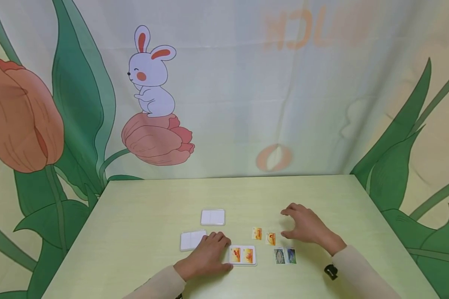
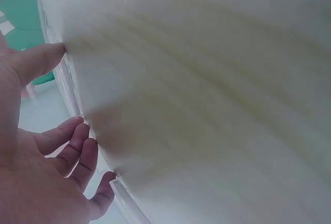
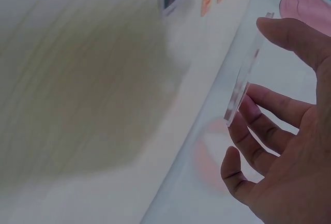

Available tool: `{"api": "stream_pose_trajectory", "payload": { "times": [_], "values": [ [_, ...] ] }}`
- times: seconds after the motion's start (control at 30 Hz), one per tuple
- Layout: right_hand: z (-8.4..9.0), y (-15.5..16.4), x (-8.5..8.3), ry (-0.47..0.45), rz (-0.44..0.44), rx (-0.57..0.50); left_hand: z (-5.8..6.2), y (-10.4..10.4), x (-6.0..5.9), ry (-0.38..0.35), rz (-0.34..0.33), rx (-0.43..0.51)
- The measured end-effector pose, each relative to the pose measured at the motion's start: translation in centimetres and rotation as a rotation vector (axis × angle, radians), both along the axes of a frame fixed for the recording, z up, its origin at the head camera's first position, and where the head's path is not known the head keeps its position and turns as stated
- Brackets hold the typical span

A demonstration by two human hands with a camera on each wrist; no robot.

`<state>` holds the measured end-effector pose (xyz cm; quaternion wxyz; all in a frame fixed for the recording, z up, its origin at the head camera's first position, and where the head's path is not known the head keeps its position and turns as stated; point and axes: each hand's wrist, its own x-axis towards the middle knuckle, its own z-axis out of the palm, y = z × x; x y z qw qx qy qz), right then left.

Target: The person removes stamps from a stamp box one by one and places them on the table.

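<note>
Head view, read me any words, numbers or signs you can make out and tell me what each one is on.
"HC": mirrored, faint orange letters showing through the backdrop curtain; the rest of the word is too washed out to read.
Small picture cards on the table: any print is too small to read.
White trays: no text visible.

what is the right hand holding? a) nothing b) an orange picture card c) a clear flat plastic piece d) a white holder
c: in the right wrist view the right hand pinches a clear flat plastic piece by its edges between thumb and fingers, while the small orange picture cards lie untouched on the pale green table.
</note>
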<state>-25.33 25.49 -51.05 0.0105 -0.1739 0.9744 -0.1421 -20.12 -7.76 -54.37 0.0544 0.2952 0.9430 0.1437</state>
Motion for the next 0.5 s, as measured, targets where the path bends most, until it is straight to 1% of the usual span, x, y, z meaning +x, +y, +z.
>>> {"api": "stream_pose_trajectory", "payload": {
  "times": [0.33,0.5],
  "values": [
    [-1.9,2.1,-0.8,-0.051,-0.030,0.037,0.0,0.0,0.0,0.001,-0.010,-0.001],
    [-2.4,2.6,-0.8,-0.086,-0.053,0.047,-0.1,-0.1,-0.1,0.003,-0.011,0.002]
  ]
}}
